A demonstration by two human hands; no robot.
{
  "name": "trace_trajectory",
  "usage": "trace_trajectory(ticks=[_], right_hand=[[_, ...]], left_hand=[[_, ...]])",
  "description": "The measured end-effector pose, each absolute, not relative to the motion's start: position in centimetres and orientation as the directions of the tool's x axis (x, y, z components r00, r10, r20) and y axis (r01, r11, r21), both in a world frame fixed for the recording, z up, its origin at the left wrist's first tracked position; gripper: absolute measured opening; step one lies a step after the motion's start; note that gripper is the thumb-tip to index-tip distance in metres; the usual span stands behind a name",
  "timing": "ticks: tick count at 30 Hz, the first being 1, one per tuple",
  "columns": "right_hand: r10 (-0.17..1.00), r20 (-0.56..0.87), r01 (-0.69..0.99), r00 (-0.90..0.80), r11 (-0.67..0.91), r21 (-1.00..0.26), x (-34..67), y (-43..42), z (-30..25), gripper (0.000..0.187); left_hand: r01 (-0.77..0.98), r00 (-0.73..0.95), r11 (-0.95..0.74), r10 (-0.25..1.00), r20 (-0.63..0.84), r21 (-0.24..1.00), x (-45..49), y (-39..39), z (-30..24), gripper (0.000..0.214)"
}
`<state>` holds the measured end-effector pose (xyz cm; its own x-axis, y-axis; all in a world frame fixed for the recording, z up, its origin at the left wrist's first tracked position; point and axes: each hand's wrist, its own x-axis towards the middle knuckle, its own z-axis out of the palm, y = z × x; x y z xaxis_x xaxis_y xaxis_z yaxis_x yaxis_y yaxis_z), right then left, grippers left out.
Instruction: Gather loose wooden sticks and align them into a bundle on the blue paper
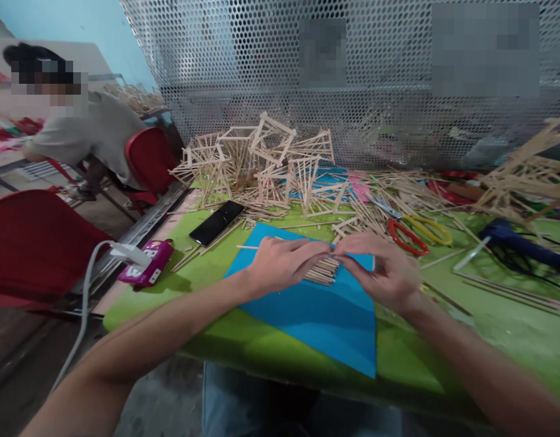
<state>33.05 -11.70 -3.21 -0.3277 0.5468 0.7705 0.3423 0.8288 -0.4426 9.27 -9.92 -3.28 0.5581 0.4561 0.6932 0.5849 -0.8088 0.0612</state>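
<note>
My left hand (282, 262) is over a blue sheet (302, 315), its fingers pressed together around a thin wooden stick (246, 247) whose end sticks out to the left. My right hand (384, 270) pinches at the tip of my left fingers, thumb against forefinger, apparently on the same stick's other end; the fingers hide the exact contact. Under and between the hands lies a row of short wooden sticks (322, 272), side by side on the sheet and partly covered by my left hand.
Stick frames (273, 145) are piled behind. A black phone (217, 223) and a purple power adapter (147, 264) with a white plug lie left. Scissors (407, 235) and a blue glue gun (521, 243) lie right. A person (91, 127) sits far left, near a red chair (38, 249).
</note>
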Motion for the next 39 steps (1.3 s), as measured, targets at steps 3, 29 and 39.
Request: trace_trajectory(ticks=[3, 29, 39], right_hand=[[0.565, 0.765, 0.330, -0.308, 0.818, -0.471, 33.2, -11.6, -3.6, 0.032], [0.555, 0.758, 0.350, -0.344, 0.824, -0.445, 33.1, -11.8, -4.1, 0.032], [0.632, 0.719, 0.378, -0.288, 0.765, -0.521, 32.7, -12.1, -3.8, 0.034]], left_hand=[[0.577, 0.552, -0.813, 0.456, 0.698, 0.075, 9.3, -9.9, -3.4, 0.029], [0.654, 0.567, -0.751, 0.567, 0.597, 0.091, 9.5, -10.5, -3.4, 0.034], [0.736, 0.536, -0.674, 0.528, 0.658, -0.059, 9.0, -10.1, -3.0, 0.023]])
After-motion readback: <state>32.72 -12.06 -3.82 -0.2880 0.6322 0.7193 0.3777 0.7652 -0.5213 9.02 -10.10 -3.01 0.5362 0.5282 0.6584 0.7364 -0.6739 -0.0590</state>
